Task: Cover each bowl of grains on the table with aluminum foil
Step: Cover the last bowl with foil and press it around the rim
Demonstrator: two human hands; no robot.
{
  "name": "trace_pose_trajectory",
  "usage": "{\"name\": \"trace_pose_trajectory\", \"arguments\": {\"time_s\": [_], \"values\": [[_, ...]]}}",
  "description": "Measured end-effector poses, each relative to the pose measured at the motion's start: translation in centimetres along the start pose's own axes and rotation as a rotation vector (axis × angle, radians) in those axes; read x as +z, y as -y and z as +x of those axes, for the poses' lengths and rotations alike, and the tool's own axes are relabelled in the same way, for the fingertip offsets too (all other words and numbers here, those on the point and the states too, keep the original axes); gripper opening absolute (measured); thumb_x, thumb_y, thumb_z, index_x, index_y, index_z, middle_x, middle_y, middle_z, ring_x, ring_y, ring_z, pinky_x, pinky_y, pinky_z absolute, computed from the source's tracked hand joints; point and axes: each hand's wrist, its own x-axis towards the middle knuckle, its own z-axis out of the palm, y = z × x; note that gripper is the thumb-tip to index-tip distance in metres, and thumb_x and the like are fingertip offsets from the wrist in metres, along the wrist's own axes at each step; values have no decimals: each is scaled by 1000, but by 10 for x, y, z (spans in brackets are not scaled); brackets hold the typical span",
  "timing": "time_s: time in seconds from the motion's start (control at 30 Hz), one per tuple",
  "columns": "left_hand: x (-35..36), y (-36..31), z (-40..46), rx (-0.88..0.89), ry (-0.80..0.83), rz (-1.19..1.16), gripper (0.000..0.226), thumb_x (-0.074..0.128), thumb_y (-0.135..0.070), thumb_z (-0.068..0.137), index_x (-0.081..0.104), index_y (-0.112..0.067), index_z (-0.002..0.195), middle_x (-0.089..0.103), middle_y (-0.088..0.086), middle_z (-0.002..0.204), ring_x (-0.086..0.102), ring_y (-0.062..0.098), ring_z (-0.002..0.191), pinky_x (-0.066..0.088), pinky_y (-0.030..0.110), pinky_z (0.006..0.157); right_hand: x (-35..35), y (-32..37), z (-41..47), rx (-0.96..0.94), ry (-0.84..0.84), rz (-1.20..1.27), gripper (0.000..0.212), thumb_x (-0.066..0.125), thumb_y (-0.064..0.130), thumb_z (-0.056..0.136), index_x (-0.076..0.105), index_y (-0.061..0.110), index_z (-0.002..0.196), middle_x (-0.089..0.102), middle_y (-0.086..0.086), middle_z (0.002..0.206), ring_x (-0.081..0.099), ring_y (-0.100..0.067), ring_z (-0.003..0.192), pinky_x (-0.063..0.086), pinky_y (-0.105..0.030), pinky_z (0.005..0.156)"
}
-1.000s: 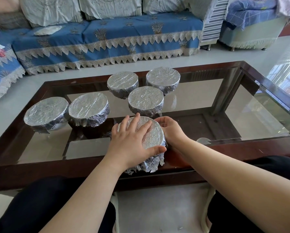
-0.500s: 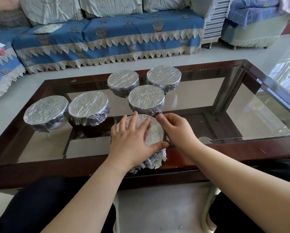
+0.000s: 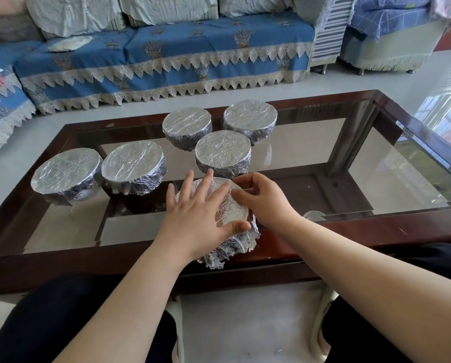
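Head camera is looking down at a glass tabletop (image 3: 323, 163) with a dark wooden frame, where six foil-covered bowls are standing. The nearest bowl (image 3: 227, 213) is sitting at the near edge, on the wooden rail, with its crumpled foil skirt (image 3: 234, 244) hanging loose at the front. The left hand (image 3: 193, 221) is lying flat on the foil top, fingers spread and straight, thumb pressing on the near rim. The right hand (image 3: 263, 203) is touching the right rim with curled fingers, seeming to pinch the foil there. Five other covered bowls (image 3: 223, 150) are standing farther back, apart from the hands. Behind the tabletop, a blue sofa (image 3: 166, 48) with a lace edge is standing.
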Motion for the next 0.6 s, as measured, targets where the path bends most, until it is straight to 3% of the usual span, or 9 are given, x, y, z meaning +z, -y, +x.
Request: {"name": "trace_pose_trajectory", "arguments": {"time_s": [0.1, 0.23, 0.3, 0.37, 0.5, 0.6], "values": [[3, 2, 2, 18, 4, -40, 119, -15, -102, 45, -4, -51, 153, -14, -8, 166, -14, 25, 152, -3, 59, 119, -1, -2, 1, 29, 42, 54, 18, 69, 27, 90, 65, 19, 106, 68, 0, 86, 62, -11, 76, 53, -30, 72], [6, 2, 1, 6, 5, -27, 110, -10, -99, 52, -5, -54, 152, -15, -9, 165, -14, 25, 152, -4, 57, 119, -14, -3, 4, 199, 225, 226, 30, 74, 35, 84, 69, 21, 110, 73, -10, 97, 65, -23, 85, 53, -46, 85], [5, 2, 1, 4, 7, -18, 105, -5, -97, 56, -5, -55, 151, -15, -9, 165, -14, 25, 152, -4, 56, 118, -20, -1, 3, 297, 356, 350, 39, 71, 39, 77, 69, 21, 112, 71, -4, 94, 61, -18, 76, 52, -35, 73], [5, 1, 1, 6, 7, -15, 102, -5, -96, 57, -5, -55, 151, -15, -9, 165, -14, 25, 152, -4, 56, 118, -23, 1, 1, 336, 409, 397, 35, 67, 37, 79, 68, 21, 109, 66, 0, 85, 54, -14, 67, 48, -25, 61], [3, 2, 0, 4, 17, -14, 103, -6, -95, 55, -6, -55, 151, -16, -9, 165, -15, 24, 152, -5, 56, 118, -23, -2, 2, 365, 430, 463, 23, 63, 33, 84, 67, 21, 103, 62, 1, 79, 48, -13, 65, 41, -26, 64], [4, 1, 1, 3, 19, -17, 105, -6, -96, 55, -5, -55, 151, -16, -9, 165, -14, 24, 152, -4, 56, 118, -24, -4, 4, 404, 457, 490, 17, 59, 30, 89, 67, 23, 103, 67, 4, 80, 58, -9, 66, 44, -27, 66]]}}
